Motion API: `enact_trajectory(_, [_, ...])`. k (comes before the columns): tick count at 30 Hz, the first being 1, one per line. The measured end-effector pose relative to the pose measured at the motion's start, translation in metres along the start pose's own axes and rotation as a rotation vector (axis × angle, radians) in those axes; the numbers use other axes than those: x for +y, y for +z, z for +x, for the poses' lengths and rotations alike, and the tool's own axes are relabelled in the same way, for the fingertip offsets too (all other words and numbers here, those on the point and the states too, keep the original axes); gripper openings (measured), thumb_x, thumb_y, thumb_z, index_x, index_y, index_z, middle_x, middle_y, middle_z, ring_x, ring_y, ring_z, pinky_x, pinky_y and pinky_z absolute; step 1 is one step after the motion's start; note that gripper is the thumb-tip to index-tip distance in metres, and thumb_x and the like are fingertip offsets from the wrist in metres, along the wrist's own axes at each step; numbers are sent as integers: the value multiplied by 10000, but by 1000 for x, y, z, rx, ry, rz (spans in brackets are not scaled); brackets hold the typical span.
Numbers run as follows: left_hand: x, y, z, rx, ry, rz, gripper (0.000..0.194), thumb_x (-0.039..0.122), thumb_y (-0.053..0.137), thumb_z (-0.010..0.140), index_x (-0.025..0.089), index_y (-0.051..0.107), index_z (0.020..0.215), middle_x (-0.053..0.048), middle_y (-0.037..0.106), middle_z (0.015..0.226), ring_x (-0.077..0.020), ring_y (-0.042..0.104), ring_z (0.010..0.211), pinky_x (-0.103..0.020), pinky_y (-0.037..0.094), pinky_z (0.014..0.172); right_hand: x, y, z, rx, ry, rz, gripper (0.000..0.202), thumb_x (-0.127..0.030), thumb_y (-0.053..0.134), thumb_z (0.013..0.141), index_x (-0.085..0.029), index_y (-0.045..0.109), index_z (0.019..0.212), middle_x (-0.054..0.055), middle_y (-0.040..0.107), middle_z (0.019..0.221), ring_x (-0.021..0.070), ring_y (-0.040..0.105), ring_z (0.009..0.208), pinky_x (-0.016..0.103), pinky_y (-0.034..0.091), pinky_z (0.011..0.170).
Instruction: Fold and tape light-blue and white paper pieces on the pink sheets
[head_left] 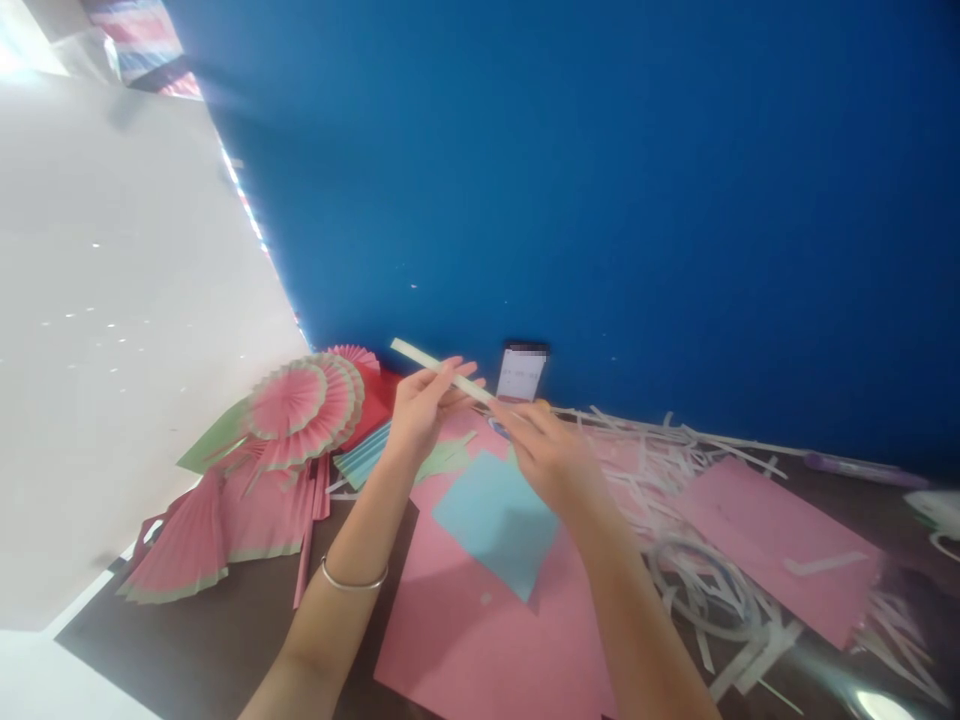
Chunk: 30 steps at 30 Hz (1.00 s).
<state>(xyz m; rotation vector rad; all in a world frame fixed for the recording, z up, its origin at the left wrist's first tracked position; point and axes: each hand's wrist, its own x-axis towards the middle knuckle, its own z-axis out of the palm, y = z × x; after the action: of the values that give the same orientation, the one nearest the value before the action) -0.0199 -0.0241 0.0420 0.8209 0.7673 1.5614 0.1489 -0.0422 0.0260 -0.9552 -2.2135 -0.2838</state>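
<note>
A narrow, pale folded paper strip (pixel 420 358) is held above the table by both hands. My left hand (pixel 420 410) pinches it near the middle, with a thin bangle on that wrist. Gripping the strip's right end is my right hand (pixel 544 455). Below the hands lie a light blue paper square (pixel 495 520) and a large pink sheet (pixel 472 630). Left of the hands are pink and green pleated paper fans (pixel 300 405), some round, some half open (pixel 187 545).
A blue wall (pixel 600 200) rises behind the dark table. White paper offcuts (pixel 675 470) and a clear tape roll (pixel 694 585) lie at right with another pink sheet (pixel 780 540). A small white card (pixel 521 375) leans on the wall. A purple pen (pixel 862 467) sits far right.
</note>
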Motion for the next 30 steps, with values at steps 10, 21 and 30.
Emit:
enact_trajectory(10, [8,-5,2,40,22,-40,224,243,594,809,111,627,988,-124,674,1036,-209,664,909,-295,518,832,-5,-3,2,173,117,192,272,-248,495,863,-197,616,1101,76,664,893,183,608,792,278,470,631])
enact_trajectory(21, [19,-15,9,54,24,-78,298,363,508,854,110,622,964,-128,682,1000,-220,642,968,-353,485,906,-3,-6,4,270,303,192,120,-239,567,815,-214,664,751,22,670,803,156,608,726,254,424,565])
enact_trajectory(30, [25,-18,-8,225,922,878,296,258,536,829,194,585,1114,-69,612,1160,-202,509,1163,-401,376,1014,-3,-11,3,257,260,62,134,-230,555,821,-203,661,744,17,675,790,133,591,650,237,380,522])
